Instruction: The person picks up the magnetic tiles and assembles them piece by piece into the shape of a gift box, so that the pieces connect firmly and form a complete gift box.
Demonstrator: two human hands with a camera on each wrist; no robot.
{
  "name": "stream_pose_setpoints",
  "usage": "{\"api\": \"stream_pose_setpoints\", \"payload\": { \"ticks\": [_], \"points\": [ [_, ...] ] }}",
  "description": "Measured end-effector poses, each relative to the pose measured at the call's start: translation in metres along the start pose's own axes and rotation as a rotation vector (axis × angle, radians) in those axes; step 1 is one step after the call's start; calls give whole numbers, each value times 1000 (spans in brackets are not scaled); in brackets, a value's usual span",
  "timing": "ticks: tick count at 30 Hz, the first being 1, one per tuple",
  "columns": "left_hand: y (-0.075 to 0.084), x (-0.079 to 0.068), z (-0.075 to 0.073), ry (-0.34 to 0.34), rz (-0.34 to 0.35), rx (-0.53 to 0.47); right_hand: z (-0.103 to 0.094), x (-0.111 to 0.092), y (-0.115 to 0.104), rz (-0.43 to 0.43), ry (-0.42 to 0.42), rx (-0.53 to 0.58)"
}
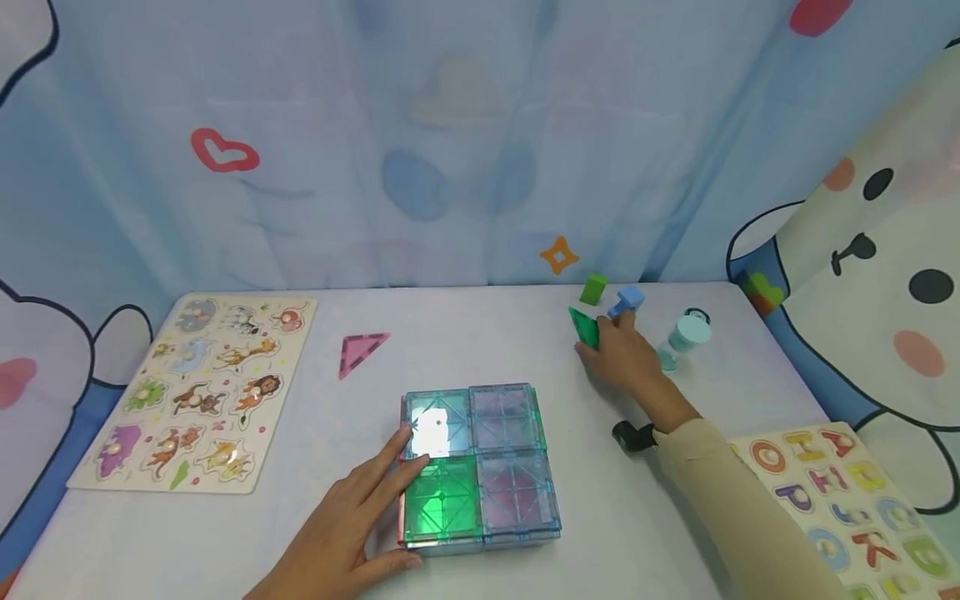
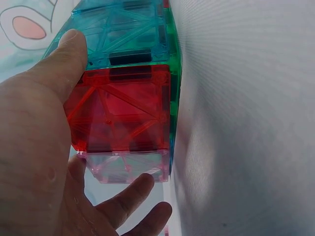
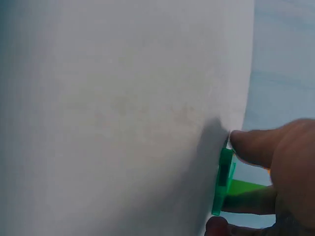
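A low box of clear magnetic tiles [image 1: 513, 492] stands on the white table, its top made of blue, teal and green squares. My left hand [image 1: 341, 521] rests against its left side, with fairly straight fingertips on the top edge and the thumb at the near corner. Red and teal side tiles [image 2: 120, 110] show beside that hand in the left wrist view. Farther back on the right, my right hand [image 1: 622, 354] pinches a green triangular magnetic tile [image 1: 583, 327] between thumb and fingers. In the right wrist view this tile is seen nearly edge-on, close to the tabletop.
A pink triangular tile [image 1: 358, 352] lies left of the box. An animal puzzle board [image 1: 258, 454] is at left, a letter puzzle board [image 1: 806, 446] at right. Around my right hand are a green block [image 1: 593, 289], a blue block [image 1: 630, 297], a teal object [image 1: 688, 332] and a black object [image 1: 632, 436].
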State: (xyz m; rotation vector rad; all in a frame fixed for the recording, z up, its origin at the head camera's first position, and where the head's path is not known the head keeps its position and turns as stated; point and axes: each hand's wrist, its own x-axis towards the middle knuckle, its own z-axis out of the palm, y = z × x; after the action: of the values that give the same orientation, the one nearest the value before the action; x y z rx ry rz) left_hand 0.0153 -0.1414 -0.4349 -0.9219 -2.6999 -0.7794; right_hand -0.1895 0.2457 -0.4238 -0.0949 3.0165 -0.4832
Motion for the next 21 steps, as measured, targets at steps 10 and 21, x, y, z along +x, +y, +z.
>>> {"api": "stream_pose_setpoints", "payload": {
  "ticks": [10, 21],
  "points": [
    [0, 0, 1, -16, -7, 4, -16, -27, -20, -172, 56, 169],
    [2, -1, 0, -31, -39, -21, -43, -111, -90, -861, -85, 313]
  ]
}}
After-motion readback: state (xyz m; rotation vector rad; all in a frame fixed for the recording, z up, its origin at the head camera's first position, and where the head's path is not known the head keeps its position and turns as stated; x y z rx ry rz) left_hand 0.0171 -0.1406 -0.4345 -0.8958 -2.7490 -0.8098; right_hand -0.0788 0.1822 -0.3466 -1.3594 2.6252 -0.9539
